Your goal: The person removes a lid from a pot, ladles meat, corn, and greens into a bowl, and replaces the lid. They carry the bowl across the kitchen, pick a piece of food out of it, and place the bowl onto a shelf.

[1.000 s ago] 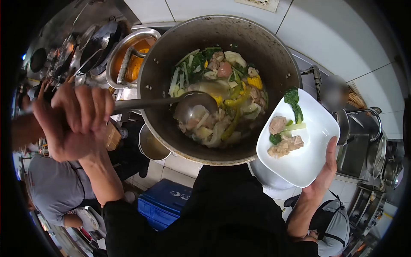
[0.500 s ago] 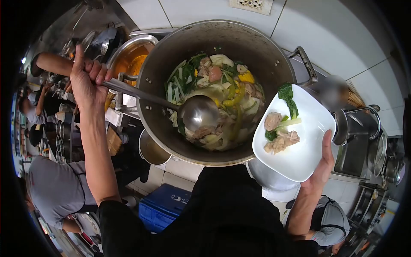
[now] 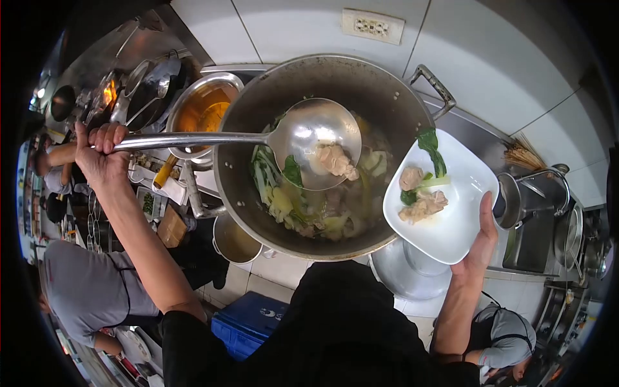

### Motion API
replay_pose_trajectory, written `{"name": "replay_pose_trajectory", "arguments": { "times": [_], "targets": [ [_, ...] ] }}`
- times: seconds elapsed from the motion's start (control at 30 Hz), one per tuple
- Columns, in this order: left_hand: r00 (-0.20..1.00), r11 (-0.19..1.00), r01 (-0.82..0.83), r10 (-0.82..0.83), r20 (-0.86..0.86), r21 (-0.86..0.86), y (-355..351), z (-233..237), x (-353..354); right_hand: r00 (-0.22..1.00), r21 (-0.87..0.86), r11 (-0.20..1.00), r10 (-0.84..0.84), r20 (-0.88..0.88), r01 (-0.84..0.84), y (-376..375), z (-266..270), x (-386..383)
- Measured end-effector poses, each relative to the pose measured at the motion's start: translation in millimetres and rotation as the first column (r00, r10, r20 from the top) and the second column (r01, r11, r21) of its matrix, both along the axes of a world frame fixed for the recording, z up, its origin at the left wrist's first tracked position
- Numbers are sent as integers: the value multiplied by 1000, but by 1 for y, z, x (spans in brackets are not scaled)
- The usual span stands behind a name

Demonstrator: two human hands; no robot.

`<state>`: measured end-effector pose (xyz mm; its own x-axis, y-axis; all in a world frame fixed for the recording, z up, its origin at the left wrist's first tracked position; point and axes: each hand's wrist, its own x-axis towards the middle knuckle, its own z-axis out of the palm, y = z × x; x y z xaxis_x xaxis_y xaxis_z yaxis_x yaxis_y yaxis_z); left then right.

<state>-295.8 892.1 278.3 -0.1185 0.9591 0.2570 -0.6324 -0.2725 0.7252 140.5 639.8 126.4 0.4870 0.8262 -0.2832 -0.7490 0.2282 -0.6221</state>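
The left hand (image 3: 103,158) grips one ladle (image 3: 248,138), its long axis crosswise, pointing right over one pot (image 3: 371,87); the right hand (image 3: 477,251) grips one plate (image 3: 469,184) bearing two meat pieces (image 3: 423,208).

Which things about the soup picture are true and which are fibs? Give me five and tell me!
1. The left hand grips a ladle. True.
2. The right hand holds a white dish. True.
3. The ladle is empty. False: it carries a piece of meat.
4. A lid covers the big pot. False: it is open.
5. The white dish is bare. False: meat pieces and greens lie on it.
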Motion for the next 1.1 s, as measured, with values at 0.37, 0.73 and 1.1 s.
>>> {"name": "replay_pose_trajectory", "arguments": {
  "times": [0.37, 0.73, 1.1],
  "targets": [
    [994, 988, -97, 91, 58, 121, -26, 69, 5, 998, 28, 998, 64, -24, -63, 2, -9, 8],
    [996, 980, -84, 87, -12, 179, -21, 81, 26, 999, 25, 1000, -10, 45, 9, -7, -7, 10],
    [998, 975, -8, -7, 67, 221, -30, 77, 82, 999, 29, 1000, 9, 36, -10, -4, 0, -3]
  ]
}}
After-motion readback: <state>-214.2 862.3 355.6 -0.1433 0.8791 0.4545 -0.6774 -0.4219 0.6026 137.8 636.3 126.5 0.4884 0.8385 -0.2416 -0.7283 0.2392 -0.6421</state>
